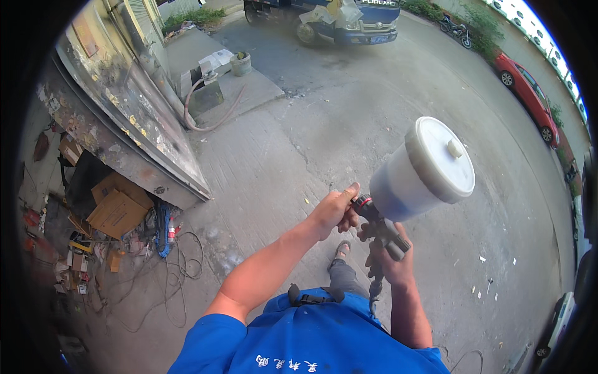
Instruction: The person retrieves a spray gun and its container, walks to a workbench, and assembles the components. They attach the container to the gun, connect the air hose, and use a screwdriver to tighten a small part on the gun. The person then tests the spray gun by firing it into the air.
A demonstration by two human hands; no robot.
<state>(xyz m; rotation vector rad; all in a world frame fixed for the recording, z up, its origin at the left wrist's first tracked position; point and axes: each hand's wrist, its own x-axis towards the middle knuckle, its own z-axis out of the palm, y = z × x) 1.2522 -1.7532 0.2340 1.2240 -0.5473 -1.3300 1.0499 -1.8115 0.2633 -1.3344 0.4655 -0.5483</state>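
Note:
A dark spray gun (387, 235) is held out in front of my waist. On top of it sits a translucent white paint cup (398, 187) with a round lid, tilted to the right; bluish liquid shows low inside. My right hand (398, 265) is wrapped round the gun's handle. At the front end, by a red ring, the thumb and fingers of my left hand (333, 213) close on the nozzle. An air hose (375, 290) hangs from the handle's base toward my body. The gun hides part of my right fingers.
Cardboard boxes (118, 212), tools and coiled cables (184, 274) lie at the left, below a stained metal door frame (137, 137). A bucket (240, 63) and a thick hose (218, 121) rest on a slab. Farther off are a blue truck (367, 31) and a red car (529, 96).

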